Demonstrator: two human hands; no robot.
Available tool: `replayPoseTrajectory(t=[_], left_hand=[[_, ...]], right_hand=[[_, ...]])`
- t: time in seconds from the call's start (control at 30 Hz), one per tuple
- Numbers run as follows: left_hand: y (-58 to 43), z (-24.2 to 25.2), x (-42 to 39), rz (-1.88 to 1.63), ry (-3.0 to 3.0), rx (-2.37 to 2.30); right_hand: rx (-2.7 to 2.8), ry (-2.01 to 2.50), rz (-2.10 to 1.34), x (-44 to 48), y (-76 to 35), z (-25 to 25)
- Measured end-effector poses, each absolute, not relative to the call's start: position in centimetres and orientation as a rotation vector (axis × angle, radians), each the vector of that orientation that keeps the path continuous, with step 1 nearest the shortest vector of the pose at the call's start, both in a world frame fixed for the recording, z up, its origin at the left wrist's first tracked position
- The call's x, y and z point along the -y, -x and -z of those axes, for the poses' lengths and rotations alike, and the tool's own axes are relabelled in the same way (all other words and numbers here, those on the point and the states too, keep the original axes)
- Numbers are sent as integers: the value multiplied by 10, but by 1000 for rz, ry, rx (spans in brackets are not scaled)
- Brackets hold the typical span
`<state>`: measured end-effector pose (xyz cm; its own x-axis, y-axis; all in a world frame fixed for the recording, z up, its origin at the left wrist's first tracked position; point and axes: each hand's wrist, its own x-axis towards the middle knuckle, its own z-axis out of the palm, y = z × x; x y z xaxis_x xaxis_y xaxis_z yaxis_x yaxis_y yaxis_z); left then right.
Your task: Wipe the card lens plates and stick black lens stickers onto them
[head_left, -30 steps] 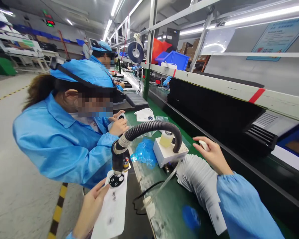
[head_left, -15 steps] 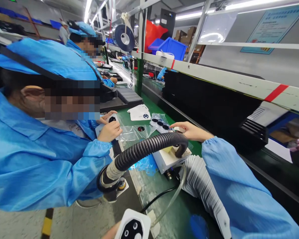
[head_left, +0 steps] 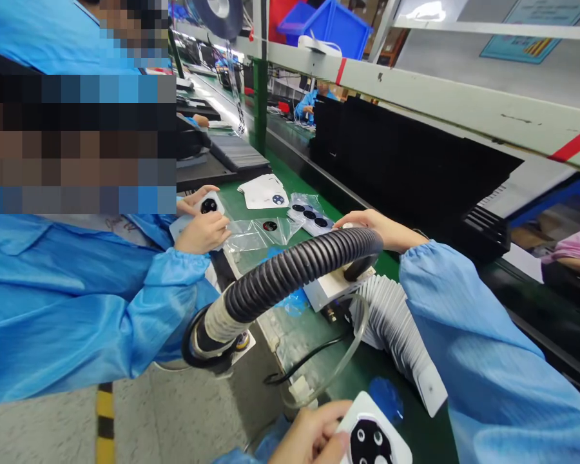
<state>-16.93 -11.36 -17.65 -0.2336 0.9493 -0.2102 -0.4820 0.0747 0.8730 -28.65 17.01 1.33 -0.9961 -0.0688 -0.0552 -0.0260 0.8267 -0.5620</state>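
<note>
My left hand (head_left: 307,438), low in the view, is closed on a white phone back cover (head_left: 399,441) with a black round camera panel. My right hand (head_left: 381,225) reaches over the far side of a white box (head_left: 321,290), fingers stretched forward. A black ribbed hose (head_left: 290,270) arches across and hides part of those fingers and whatever lies under them. Just left of my right fingertips lies a clear-wrapped strip with black discs (head_left: 309,216). A fanned row of thin white covers (head_left: 396,322) stands beside my right sleeve.
A co-worker's hands (head_left: 203,229) hold a similar cover at left, by a clear plastic bag (head_left: 251,232). White covers (head_left: 265,192) lie beyond it. Blue film (head_left: 386,396), a black cable (head_left: 304,364) and a clear tube (head_left: 343,361) lie on the green bench. Black panels (head_left: 406,161) line the back.
My view has tilted down and shifted. My left hand has come up into view with the white cover, farther right than before. My right hand stays over the box.
</note>
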Motion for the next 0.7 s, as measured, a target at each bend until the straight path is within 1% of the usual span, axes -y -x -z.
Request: replayPoseTrajectory(t=[0.13, 0.37, 0.7], left_hand=[[155, 184, 92, -1582, -543, -1204], [145, 207, 74, -1528, -490, -1195], [145, 206, 75, -1581, -577, -1250]], right_hand=[[-2917, 107, 901, -165, 284, -19], [-2928, 68, 923, -166, 287, -14], [-2973, 134, 815, -164, 286, -18]])
